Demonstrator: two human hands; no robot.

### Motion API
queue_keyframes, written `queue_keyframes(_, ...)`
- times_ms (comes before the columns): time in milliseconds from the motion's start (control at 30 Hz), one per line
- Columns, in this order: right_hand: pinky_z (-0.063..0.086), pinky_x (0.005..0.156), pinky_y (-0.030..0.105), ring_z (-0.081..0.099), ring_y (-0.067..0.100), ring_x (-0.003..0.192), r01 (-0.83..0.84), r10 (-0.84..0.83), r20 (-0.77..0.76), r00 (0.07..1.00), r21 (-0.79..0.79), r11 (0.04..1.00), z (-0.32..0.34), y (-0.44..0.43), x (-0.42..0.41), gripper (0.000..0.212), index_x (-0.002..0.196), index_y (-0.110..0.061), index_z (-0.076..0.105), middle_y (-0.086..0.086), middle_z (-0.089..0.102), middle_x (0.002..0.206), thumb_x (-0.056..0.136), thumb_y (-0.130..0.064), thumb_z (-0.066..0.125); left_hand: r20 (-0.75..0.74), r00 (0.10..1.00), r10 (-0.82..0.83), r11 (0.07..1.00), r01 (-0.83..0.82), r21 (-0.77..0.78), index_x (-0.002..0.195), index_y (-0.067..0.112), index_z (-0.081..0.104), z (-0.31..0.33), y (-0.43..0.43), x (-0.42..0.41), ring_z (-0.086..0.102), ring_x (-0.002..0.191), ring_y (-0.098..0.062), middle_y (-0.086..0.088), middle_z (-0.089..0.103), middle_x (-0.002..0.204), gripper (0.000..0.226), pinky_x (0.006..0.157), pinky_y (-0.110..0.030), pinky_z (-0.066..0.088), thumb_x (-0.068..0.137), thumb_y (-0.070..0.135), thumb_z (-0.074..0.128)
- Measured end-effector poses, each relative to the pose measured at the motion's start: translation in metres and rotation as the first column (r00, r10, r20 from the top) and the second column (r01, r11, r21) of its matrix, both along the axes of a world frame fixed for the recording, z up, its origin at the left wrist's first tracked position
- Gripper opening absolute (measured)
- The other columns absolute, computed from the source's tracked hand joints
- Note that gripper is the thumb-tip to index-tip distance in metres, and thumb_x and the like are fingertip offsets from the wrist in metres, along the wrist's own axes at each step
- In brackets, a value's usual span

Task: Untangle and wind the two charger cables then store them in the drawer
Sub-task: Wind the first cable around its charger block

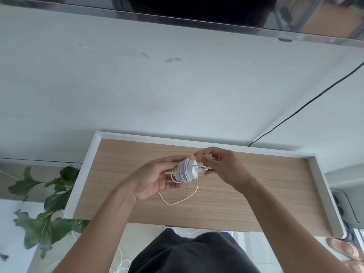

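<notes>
Head view, both hands over the open drawer (88, 174), wood-grain floor, white rim. Far left, outside the drawer: a leafy plant (49, 194). Left hand (153, 178) cupped, palm up and turned inward, fingers closed around the charger block (186, 170), a small white plug body with cable already wound in tight turns about it; prongs face right. The block sits in the fingers above the drawer floor, not resting on it. Below it a slack loop of the white cable (183, 200) hangs down and appears to rest on the wood, so the winding is not yet finished. Right hand (222, 166) pinches the free end of the cable, connector tip (206, 155), between thumb and forefinger, the other fingers loosely curled. Judgement on handling: block looks light, rigid and smooth-skinned, best held across its flat sides as now; cable thin, limp, springy enough to uncoil if tension drops, so hold it near the connector and keep it taut. More white cable (122, 265) lies on the floor near the lower edge, probably the second charger. Far right, a dark cord (307, 105) runs down the wall.
</notes>
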State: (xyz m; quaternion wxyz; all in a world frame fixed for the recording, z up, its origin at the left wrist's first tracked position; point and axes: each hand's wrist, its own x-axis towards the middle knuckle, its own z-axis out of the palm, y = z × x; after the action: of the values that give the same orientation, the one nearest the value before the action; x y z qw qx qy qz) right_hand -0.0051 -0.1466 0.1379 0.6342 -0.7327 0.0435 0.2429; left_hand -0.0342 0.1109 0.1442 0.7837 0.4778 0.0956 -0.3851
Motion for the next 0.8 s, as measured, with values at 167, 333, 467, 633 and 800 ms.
queue_keyframes(167, 0.066, 0.086, 0.038, 0.081, 0.03, 0.095, 0.038, -0.035, 0.055, 0.998, -0.052, 0.998, 0.006, 0.006, 0.0, 0.011, 0.112, -0.018, 0.083, 0.011, 0.084, 0.102, 0.103, -0.022, 0.077, 0.047, 0.999, 0.021, 0.988, -0.028, 0.151, 0.134, 0.023, 0.08, -0.005, -0.004, -0.001, 0.07, 0.105, -0.027, -0.012, 0.078, 0.137, 0.032, 0.086, -0.036, 0.065, 0.112, 0.015, 0.059)
queue_keyframes(333, 0.064, 0.1, 0.046, 0.08, 0.022, 0.107, -0.062, 0.069, 0.051, 0.996, -0.135, 0.989, 0.015, 0.008, -0.002, 0.019, 0.117, -0.02, 0.081, -0.005, 0.086, 0.111, 0.111, -0.02, 0.063, 0.103, 0.989, 0.108, 0.953, -0.133, 0.273, 0.126, 0.026, 0.084, -0.008, -0.01, -0.002, 0.077, 0.095, -0.02, -0.01, 0.082, 0.126, 0.032, 0.093, -0.041, 0.067, 0.113, 0.013, 0.057)
queue_keyframes(467, 0.064, 0.101, 0.047, 0.078, 0.017, 0.113, -0.096, 0.111, 0.081, 0.991, -0.171, 0.981, 0.021, 0.006, -0.003, 0.021, 0.121, -0.025, 0.083, -0.011, 0.084, 0.115, 0.11, -0.023, 0.065, 0.066, 0.986, 0.151, 0.958, -0.163, 0.235, 0.126, 0.024, 0.085, -0.011, -0.008, -0.001, 0.075, 0.099, -0.027, -0.014, 0.081, 0.127, 0.034, 0.093, -0.044, 0.066, 0.114, 0.011, 0.056)
queue_keyframes(633, 0.064, 0.102, 0.048, 0.079, 0.014, 0.112, -0.157, 0.166, 0.056, 0.985, -0.136, 0.978, 0.023, 0.006, -0.007, 0.026, 0.128, -0.027, 0.082, -0.011, 0.083, 0.122, 0.112, -0.025, 0.062, 0.022, 0.986, 0.165, 0.966, -0.166, 0.197, 0.129, 0.021, 0.083, -0.017, -0.004, 0.001, 0.071, 0.104, -0.032, -0.02, 0.078, 0.133, 0.032, 0.083, -0.039, 0.065, 0.113, 0.011, 0.057)
queue_keyframes(800, 0.058, 0.112, 0.049, 0.076, 0.034, 0.12, -0.135, 0.137, -0.079, 0.987, 0.032, 0.99, 0.018, 0.002, -0.006, 0.024, 0.125, -0.016, 0.083, 0.004, 0.082, 0.126, 0.104, -0.022, 0.073, 0.038, 0.994, 0.105, 0.976, -0.111, 0.188, 0.13, 0.023, 0.083, -0.015, 0.0, 0.001, 0.068, 0.109, -0.031, -0.015, 0.078, 0.135, 0.031, 0.089, -0.04, 0.064, 0.111, 0.013, 0.06)
